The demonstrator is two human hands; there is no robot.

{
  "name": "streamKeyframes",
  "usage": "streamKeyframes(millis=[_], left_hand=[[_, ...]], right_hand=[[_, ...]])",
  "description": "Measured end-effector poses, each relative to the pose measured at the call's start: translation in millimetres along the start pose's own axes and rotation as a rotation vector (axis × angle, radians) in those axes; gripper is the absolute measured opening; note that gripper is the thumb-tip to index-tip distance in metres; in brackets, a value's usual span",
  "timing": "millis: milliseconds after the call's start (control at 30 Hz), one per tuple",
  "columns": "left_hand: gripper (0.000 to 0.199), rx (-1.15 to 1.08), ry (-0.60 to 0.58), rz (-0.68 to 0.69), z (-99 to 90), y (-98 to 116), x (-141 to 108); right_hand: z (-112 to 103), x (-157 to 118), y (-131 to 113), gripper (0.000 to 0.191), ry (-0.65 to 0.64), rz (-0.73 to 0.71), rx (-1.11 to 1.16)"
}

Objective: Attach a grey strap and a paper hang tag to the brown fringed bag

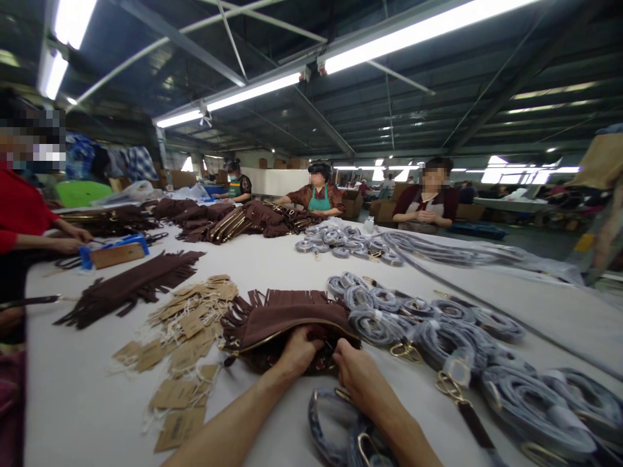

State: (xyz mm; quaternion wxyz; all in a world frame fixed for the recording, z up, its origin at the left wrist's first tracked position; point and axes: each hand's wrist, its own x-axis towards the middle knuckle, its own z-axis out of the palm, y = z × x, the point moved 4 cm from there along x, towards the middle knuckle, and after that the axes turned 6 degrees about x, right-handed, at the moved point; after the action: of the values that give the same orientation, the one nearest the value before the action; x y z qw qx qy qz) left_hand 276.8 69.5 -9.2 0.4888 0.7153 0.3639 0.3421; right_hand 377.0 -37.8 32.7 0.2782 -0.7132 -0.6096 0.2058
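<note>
A dark brown fringed bag (pixel 292 319) lies on the white table in front of me, its gold-coloured zip undone and its mouth facing me. My left hand (pixel 300 350) reaches into the mouth, with fingers partly hidden inside. At the right end of the opening, my right hand (pixel 349 360) is closed, fingers curled at the bag's edge; what they pinch is hidden. Just below my right wrist lies a coiled grey strap (pixel 321 421) with a gold clasp.
Tan cardboard tags (pixel 182 389) with white strings spread left of the bag. Wrapped coiled straps (pixel 433 340) cover the right side. A brown fringed piece (pixel 131 285) lies at left, and brown bags (pixel 253 219) are heaped behind. Several people stand around the table.
</note>
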Motion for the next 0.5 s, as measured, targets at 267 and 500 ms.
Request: streamKeyframes(millis=[267, 500], left_hand=[[0.031, -0.049, -0.047, 0.011, 2.7, 3.1, -2.9], [0.037, -0.026, -0.088, 0.031, 4.7, 4.0, -3.7]], right_hand=[[1.3, -1.4, -15.4, 0.028, -0.026, 0.070, -0.118], [11.1, 12.6, -4.0, 0.030, 0.021, 0.128, -0.195]])
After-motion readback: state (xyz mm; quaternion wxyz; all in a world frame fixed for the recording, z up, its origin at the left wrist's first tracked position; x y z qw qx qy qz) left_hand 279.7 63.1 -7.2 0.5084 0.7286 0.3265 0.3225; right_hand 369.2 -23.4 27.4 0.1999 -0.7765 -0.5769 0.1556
